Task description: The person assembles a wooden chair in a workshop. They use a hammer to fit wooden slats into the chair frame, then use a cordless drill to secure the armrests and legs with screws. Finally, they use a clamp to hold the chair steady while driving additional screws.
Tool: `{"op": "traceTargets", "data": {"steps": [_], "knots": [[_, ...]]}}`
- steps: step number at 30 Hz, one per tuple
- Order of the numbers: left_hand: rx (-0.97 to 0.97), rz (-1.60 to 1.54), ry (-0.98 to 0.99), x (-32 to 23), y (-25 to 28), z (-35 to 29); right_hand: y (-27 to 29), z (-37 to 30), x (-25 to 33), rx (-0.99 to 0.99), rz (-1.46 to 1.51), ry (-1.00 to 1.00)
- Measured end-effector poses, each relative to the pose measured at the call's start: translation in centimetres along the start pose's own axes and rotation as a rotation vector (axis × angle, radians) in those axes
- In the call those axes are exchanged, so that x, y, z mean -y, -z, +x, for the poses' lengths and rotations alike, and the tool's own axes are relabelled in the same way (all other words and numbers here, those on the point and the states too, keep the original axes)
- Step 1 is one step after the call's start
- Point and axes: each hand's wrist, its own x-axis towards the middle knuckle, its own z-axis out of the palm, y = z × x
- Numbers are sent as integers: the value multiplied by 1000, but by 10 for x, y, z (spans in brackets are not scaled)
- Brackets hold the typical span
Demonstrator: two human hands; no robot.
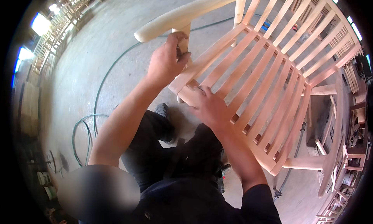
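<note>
An unfinished slatted wooden armchair (256, 72) fills the right half of the head view, its seat tilted in the picture. My left hand (167, 60) is closed around the post (185, 31) under the near end of the curved armrest (171, 21). Shadow between its thumb and fingers hides whether anything else is pinched there. Lower down, my right hand (211, 107) grips the front rail (186, 95) of the seat close to its left corner. Its fingers bend over the rail's upper edge, and their tips are partly hidden.
A green hose (95, 88) curves across the concrete floor (77, 91) and loops on the left. Rows of wooden chairs (52, 45) stand at the far left. More wooden parts (351, 78) lie along the right side. My shoe (162, 111) is below the chair's corner.
</note>
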Motion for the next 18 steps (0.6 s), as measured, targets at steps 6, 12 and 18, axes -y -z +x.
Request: {"op": "traceTargets", "data": {"steps": [6, 12, 18], "knots": [[289, 450, -315, 3, -9, 19, -32, 30, 3, 165, -261, -22], [412, 846, -326, -3, -10, 27, -35, 33, 0, 173, -293, 24], [310, 1011, -321, 1, -21, 18, -35, 31, -7, 75, -212, 62]]}}
